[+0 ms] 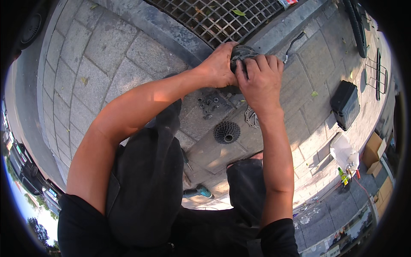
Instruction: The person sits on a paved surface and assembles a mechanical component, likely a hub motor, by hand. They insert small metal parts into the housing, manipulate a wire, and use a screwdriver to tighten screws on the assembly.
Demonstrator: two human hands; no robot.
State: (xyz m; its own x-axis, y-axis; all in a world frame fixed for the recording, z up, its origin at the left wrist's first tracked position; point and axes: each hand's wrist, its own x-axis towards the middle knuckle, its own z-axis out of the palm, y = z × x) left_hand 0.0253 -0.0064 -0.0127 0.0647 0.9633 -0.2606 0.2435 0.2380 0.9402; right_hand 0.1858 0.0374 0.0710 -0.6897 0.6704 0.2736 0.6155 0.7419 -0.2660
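Note:
A dark, greasy round hub-like part (244,52) stands by the corner of the kerb stones. My left hand (220,66) is closed round its left side. Over its right and near side, my right hand (260,79) grips with bent fingers; both hands hide much of the part. Nearer to me a black bicycle cassette (227,132) lies on the paving. Beside it, partly behind my right forearm, is a silver brake disc (251,117). Several small nuts and metal pieces (208,103) are scattered below my left wrist.
A black cable (294,43) lies right of the hub. Ahead is a metal grating (218,19) framed by stone kerbs. A teal power tool (199,192) rests between my legs. To the right are a black case (344,105), a white bag (343,152) and a cardboard box (373,147).

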